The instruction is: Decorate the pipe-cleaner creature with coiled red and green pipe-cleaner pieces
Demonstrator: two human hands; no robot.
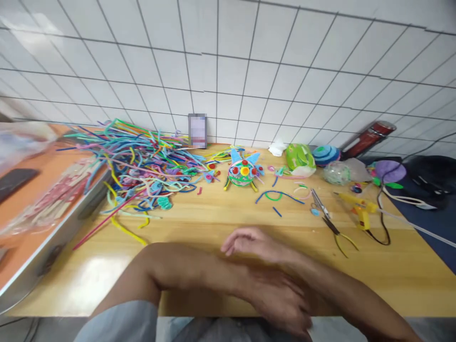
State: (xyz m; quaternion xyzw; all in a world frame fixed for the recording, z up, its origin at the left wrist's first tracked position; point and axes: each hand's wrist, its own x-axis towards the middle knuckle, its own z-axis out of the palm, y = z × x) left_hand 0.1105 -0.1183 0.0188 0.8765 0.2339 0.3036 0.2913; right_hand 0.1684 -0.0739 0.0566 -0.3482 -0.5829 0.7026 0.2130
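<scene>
My forearms cross over the front of the wooden table. My left hand (281, 301) reaches to the right near the table's front edge, its fingers blurred but apart, with nothing seen in them. Just beyond it, my right hand (251, 242) points left over the tabletop, fingers loosely bent and holding nothing. Farther back stands a round figure (242, 175) decorated with pipe cleaners, with blue pointed ears, red and yellow flower-like pieces and yellow-tipped legs. Short cut pipe cleaners (280, 196) lie to its right.
A big pile of pipe cleaners (153, 166) covers the back left. A phone (197, 130) leans on the tiled wall. Scissors (320, 203), pliers (338, 235) and a yellow glue gun (361, 213) with a cord lie right. Behind them are wrapped balls (326, 155) and a red flask (370, 137).
</scene>
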